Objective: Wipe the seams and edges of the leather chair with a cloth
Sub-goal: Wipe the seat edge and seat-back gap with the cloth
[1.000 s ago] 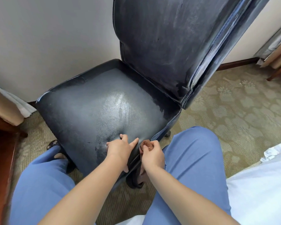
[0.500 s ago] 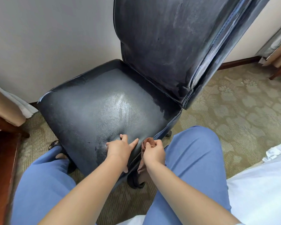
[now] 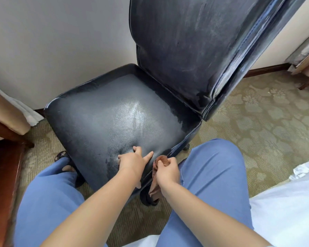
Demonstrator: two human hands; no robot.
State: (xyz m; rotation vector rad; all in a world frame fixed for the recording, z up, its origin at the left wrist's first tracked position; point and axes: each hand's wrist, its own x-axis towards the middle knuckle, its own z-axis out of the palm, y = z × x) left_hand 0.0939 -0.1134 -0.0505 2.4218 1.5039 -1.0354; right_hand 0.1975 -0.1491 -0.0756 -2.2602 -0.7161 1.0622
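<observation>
Knees: two legs in blue trousers (image 3: 212,175) sit either side of the chair's near corner, with white bedding (image 3: 289,207) to the right of it.
Right hand: the right hand (image 3: 167,172) has its fingers (image 3: 172,160) curled tight on a brown cloth (image 3: 161,159), which is pressed against the chair's near right seam and hangs down below the wrist.
Left hand: the left hand (image 3: 132,160) lies on the seat just left of that seam, fingers spread apart and pressing flat, holding nothing.
Chair: the dark navy leather chair (image 3: 114,118) shows a dusty, hazy seat, darker along the edges; its tall backrest (image 3: 194,41) rises behind.
Step in hand: I'd judge the wiping of the seat's right edge seam, started at the front corner.
Next move: likely drawing the cloth along the stitched piping (image 3: 184,139) towards the backrest, left hand bracing.
Beyond the chair: patterned beige carpet (image 3: 257,122) and a pale wall (image 3: 61,41).
</observation>
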